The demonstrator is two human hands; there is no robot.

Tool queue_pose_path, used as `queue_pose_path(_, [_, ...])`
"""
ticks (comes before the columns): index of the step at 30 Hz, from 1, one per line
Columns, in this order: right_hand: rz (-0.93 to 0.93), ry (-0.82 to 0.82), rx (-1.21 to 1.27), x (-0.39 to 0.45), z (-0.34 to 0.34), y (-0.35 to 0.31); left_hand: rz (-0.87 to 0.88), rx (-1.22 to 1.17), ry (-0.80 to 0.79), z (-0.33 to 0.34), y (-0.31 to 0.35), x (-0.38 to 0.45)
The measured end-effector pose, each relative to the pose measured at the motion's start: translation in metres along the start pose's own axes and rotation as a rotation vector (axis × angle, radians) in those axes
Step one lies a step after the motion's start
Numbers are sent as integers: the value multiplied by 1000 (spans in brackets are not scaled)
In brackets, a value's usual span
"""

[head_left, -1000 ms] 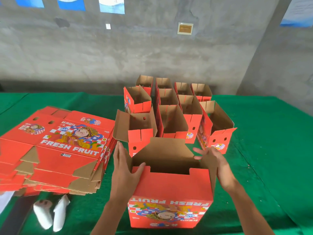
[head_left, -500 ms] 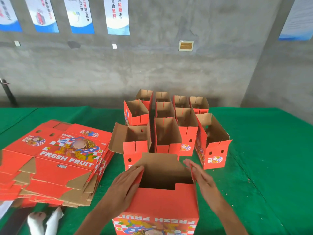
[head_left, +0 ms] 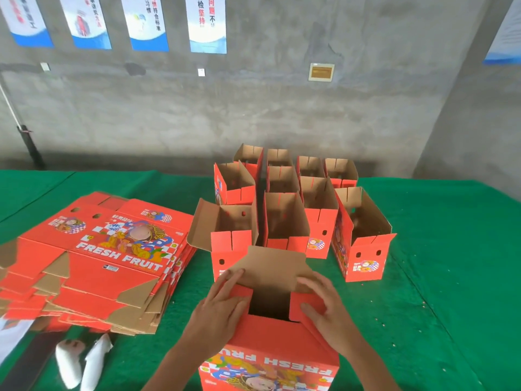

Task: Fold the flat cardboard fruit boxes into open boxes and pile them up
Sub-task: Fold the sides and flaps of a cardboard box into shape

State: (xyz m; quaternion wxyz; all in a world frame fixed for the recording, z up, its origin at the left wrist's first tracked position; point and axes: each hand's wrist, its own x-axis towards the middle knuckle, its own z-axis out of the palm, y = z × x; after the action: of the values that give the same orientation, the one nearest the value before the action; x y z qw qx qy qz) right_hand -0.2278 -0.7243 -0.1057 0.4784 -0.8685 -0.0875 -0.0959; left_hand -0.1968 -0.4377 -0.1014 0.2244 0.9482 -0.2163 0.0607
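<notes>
Both hands press flat on the box in hand: left hand [head_left: 218, 304] with straight fingers on the left side flap [head_left: 239, 293], right hand [head_left: 324, 303] likewise on the right side flap [head_left: 306, 301]; neither curls round anything. Item: red fruit box [head_left: 270, 351], lower centre of frame, standing on end, open end up, printed face toward me and upside down. Long axis, as I judge it, runs up and away from me. Far flap [head_left: 272, 269] stands upright, brown side toward me, beyond the fingertips. Hands lie equally near. Finished open boxes [head_left: 284, 218] cluster just beyond, centre frame; flat stack [head_left: 98, 261] at left, on green table [head_left: 451, 277].
</notes>
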Motion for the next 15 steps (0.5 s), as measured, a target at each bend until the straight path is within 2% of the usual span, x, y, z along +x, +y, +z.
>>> queue_pose_path(4, [92, 138, 25, 0, 3, 2, -33, -217, 122, -3, -1, 1])
queue_pose_path(7, [85, 205, 98, -4, 5, 0, -46, -269, 46, -6, 0, 3])
queue_pose_path(10, [112, 44, -45, -5, 1, 1, -36, -221, -67, -5, -6, 3])
queue_pose_path(13, [198, -126, -202, -2, -4, -1, -128, -238, -150, -6, -2, 10])
queue_pose_path(15, [238, -158, -299, 3, -4, -4, -159, -31, -202, 0, 2, 17])
